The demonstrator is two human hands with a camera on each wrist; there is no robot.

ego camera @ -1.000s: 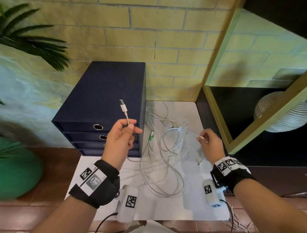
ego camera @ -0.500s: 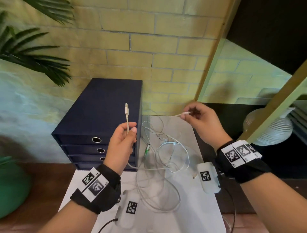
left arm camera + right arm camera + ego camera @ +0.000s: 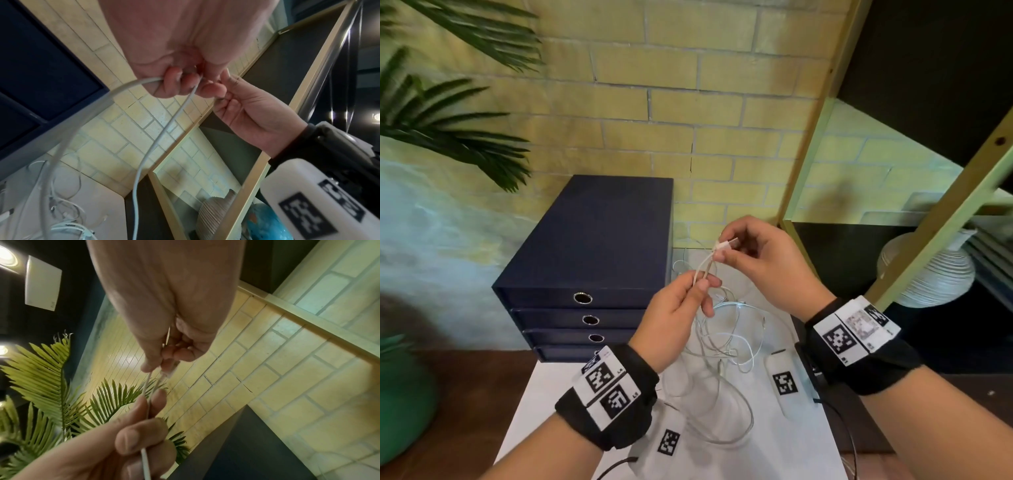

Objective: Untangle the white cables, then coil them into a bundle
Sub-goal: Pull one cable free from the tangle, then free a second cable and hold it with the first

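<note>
My left hand is curled, and its thumb and finger pinch two strands of thin white cable. The strands run up and right to my right hand, just beside it. That hand's fingertips pinch the small white plug ends. The rest of the white cables hang down in a messy pile on the white surface below both hands.

Warm indoor light; wrist views blurred, edges warped.
</note>
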